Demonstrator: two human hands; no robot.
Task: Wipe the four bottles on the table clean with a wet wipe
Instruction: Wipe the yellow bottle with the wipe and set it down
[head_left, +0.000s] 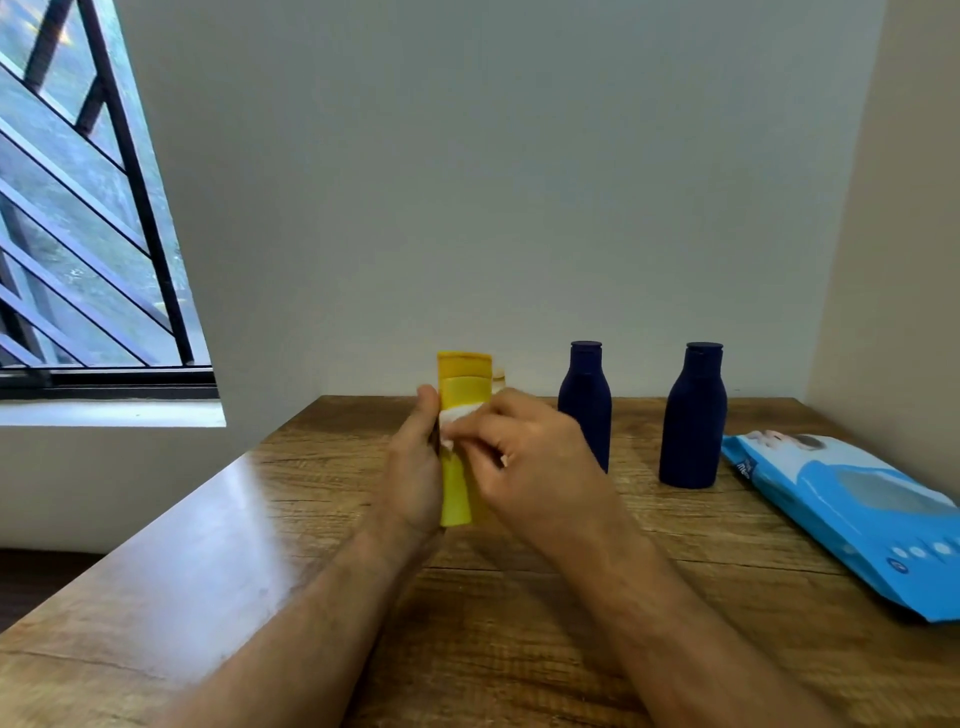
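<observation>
My left hand (415, 467) grips a yellow bottle (464, 384) upright, lifted slightly above the wooden table (519, 597). My right hand (535, 457) presses a white wet wipe (453, 415) against the bottle's middle. Just behind the yellow bottle, the pale cap of another bottle (499, 375) peeks out; the rest of it is hidden. Two dark blue bottles stand upright to the right: one (585, 395) partly behind my right hand, the other (694, 415) further right.
A blue pack of wet wipes (852, 514) lies flat at the table's right edge, near the right wall. The back wall runs right behind the table. A barred window (88, 218) is at the left, beyond the table's left edge.
</observation>
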